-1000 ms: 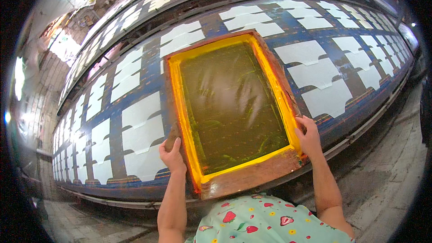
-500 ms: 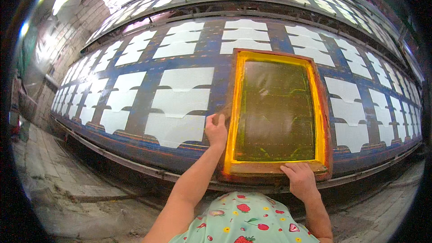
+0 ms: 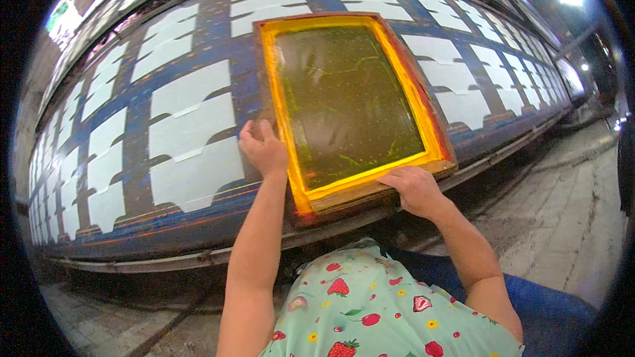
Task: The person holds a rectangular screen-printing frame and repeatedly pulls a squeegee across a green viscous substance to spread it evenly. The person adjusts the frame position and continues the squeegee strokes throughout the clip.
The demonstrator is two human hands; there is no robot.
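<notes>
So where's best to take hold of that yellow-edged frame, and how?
Probably the brown near rail of the frame, coming from the near side: it is the closest edge, and it borders the dark center panel, so the panel need not be touched. The right hand is on that rail.

The frame (image 3: pixel 350 197) mid-picture looks wooden, its lower bar worn, with a smooth, glossy yellow border (image 3: pixel 279 96). The dark panel (image 3: pixel 350 106) inside is glossy, like taut film. At left, matt white pieces (image 3: pixel 192 125) look like paper or cloth. The counter (image 3: pixel 249 79) looks blotchy; the lower-right floor (image 3: pixel 555 225), rough; the bottom-centre garment (image 3: pixel 377 291), soft cloth.
</notes>
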